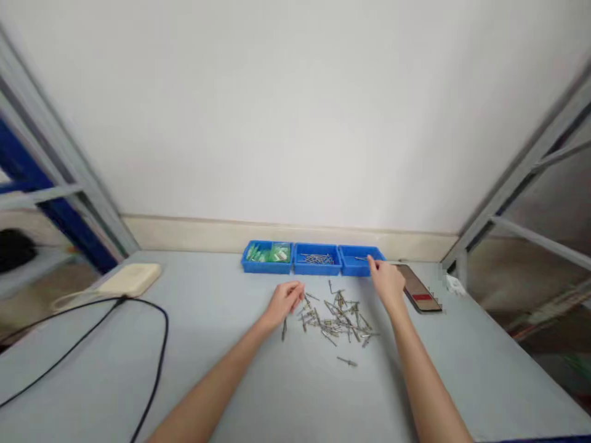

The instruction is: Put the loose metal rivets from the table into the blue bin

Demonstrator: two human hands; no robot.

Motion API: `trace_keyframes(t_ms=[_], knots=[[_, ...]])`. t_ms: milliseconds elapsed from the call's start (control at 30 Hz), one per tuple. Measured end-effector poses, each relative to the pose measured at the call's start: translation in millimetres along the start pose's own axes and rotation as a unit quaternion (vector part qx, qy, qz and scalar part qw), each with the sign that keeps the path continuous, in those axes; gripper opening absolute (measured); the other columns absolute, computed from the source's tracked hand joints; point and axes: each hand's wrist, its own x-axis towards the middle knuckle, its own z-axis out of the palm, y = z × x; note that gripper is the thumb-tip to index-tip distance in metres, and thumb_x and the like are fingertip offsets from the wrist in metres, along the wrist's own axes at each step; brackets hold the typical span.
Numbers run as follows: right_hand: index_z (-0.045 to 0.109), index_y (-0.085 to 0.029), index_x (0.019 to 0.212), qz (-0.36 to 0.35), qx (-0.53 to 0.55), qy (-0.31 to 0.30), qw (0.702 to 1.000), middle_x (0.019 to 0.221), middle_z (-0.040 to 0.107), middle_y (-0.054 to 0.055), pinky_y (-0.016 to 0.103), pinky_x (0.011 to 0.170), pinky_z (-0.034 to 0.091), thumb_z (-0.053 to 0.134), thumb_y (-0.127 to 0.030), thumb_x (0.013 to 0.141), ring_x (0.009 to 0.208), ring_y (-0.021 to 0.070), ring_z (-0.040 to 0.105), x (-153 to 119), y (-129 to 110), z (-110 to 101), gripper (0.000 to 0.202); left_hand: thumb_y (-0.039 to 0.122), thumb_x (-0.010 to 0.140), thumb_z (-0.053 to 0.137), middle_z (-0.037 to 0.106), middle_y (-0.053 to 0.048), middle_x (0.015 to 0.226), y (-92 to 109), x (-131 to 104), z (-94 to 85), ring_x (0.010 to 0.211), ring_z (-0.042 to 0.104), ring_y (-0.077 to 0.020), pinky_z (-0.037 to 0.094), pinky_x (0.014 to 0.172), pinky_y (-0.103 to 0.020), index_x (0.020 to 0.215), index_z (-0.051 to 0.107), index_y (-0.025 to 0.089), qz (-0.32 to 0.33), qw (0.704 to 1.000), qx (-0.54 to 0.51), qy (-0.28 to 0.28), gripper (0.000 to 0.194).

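Observation:
A loose pile of metal blind rivets [341, 320] lies on the grey table between my hands. My left hand [284, 301] is closed at the pile's left edge, its fingertips pressed together; what they hold, if anything, is too small to make out. One rivet [284, 330] lies just below that hand. At the front of the right blue bin [362, 269], my right hand [385, 277] pinches what looks like a thin metal pin [361, 258], which reaches over the bin. Several thin silver pins [317, 259] fill part of the middle blue bin [318, 270].
The left blue bin [265, 268] holds green-and-white packets. A phone [418, 289] lies right of my right hand, with a small white item [455, 284] beyond it. At left are a cream box [132, 280] and a black cable [164, 344]. Metal frames flank the table.

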Motion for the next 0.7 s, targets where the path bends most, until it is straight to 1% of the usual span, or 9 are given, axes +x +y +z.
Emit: trace_keyframes(t_ms=[33, 100, 167, 233, 300, 367, 433, 600, 700], knots=[[0.068, -0.019, 0.088, -0.052, 0.016, -0.032, 0.998, 0.084, 0.068, 0.011, 0.028, 0.06, 0.033, 0.032, -0.05, 0.091, 0.079, 0.0228, 0.062, -14, -5, 10, 0.047, 0.058, 0.078, 0.04, 0.036, 0.007, 0.039, -1, -1, 1.3, 0.038, 0.033, -0.0087, 0.029, 0.047, -0.022, 0.057, 0.045, 0.017, -0.001, 1.0, -0.001, -0.002, 0.046], [0.068, -0.021, 0.081, -0.133, 0.044, -0.09, 0.986, 0.08, 0.067, 0.006, 0.026, 0.06, 0.033, 0.046, -0.05, 0.086, 0.077, 0.02, 0.061, -37, -13, 27, 0.037, 0.058, 0.078, 0.041, 0.036, 0.007, 0.039, -2, -2, 3.3, 0.039, 0.033, -0.0086, 0.028, 0.047, -0.022, 0.057, 0.045, 0.017, -0.004, 1.0, 0.0, -0.006, 0.046], [0.067, -0.021, 0.075, -0.21, 0.065, -0.125, 0.968, 0.083, 0.066, 0.004, 0.025, 0.063, 0.034, 0.059, -0.046, 0.078, 0.081, 0.0188, 0.06, -53, -19, 40, 0.027, 0.058, 0.078, 0.041, 0.036, 0.007, 0.039, -3, -2, 3.7, 0.039, 0.033, -0.0087, 0.028, 0.046, -0.022, 0.057, 0.046, 0.017, -0.006, 1.0, 0.008, -0.011, 0.047], [0.068, -0.022, 0.072, -0.249, 0.078, -0.142, 0.955, 0.086, 0.065, 0.003, 0.025, 0.067, 0.035, 0.066, -0.041, 0.073, 0.086, 0.0187, 0.059, -60, -21, 46, 0.02, 0.058, 0.079, 0.04, 0.036, 0.006, 0.04, -5, -2, 2.9, 0.039, 0.034, -0.0089, 0.028, 0.047, -0.022, 0.058, 0.047, 0.017, -0.006, 1.0, 0.021, -0.013, 0.047], [0.068, -0.022, 0.072, -0.258, 0.087, -0.149, 0.951, 0.087, 0.065, 0.003, 0.026, 0.069, 0.035, 0.068, -0.036, 0.071, 0.088, 0.0189, 0.058, -62, -21, 48, 0.014, 0.058, 0.08, 0.039, 0.037, 0.006, 0.041, -6, -2, 1.7, 0.039, 0.035, -0.0092, 0.029, 0.047, -0.022, 0.058, 0.048, 0.017, -0.005, 0.999, 0.031, -0.012, 0.047], [0.069, -0.022, 0.072, -0.27, 0.095, -0.144, 0.947, 0.088, 0.065, 0.003, 0.027, 0.072, 0.034, 0.068, -0.032, 0.071, 0.089, 0.0198, 0.056, -62, -20, 49, 0.01, 0.057, 0.08, 0.039, 0.037, 0.006, 0.041, -7, -2, 1.2, 0.04, 0.036, -0.0093, 0.029, 0.047, -0.022, 0.059, 0.048, 0.017, -0.003, 0.999, 0.04, -0.012, 0.047], [0.069, -0.023, 0.072, -0.298, 0.101, -0.128, 0.941, 0.09, 0.065, 0.002, 0.03, 0.075, 0.032, 0.065, -0.03, 0.074, 0.091, 0.0204, 0.055, -63, -19, 50, 0.007, 0.055, 0.081, 0.038, 0.037, 0.006, 0.041, -7, -2, 1.9, 0.04, 0.036, -0.0094, 0.029, 0.048, -0.022, 0.059, 0.048, 0.017, 0.0, 0.999, 0.052, -0.016, 0.046], [0.066, -0.021, 0.077, -0.365, 0.121, -0.047, 0.922, 0.091, 0.066, 0.005, 0.032, 0.077, 0.029, 0.056, -0.027, 0.084, 0.091, 0.0213, 0.054, -73, -23, 54, 0.014, 0.048, 0.084, 0.038, 0.039, 0.005, 0.043, -4, -5, 3.3, 0.043, 0.038, -0.0097, 0.03, 0.05, -0.021, 0.059, 0.05, 0.016, 0.015, 0.995, 0.098, -0.029, 0.042], [0.064, -0.02, 0.084, -0.382, 0.178, -0.035, 0.906, 0.089, 0.067, 0.004, 0.031, 0.078, 0.03, 0.05, -0.027, 0.088, 0.086, 0.018, 0.057, -78, -27, 53, 0.016, 0.047, 0.086, 0.039, 0.042, 0.006, 0.046, -4, -8, 2.9, 0.046, 0.041, -0.0098, 0.031, 0.051, -0.02, 0.065, 0.051, 0.017, 0.026, 0.993, 0.111, -0.042, 0.039]])
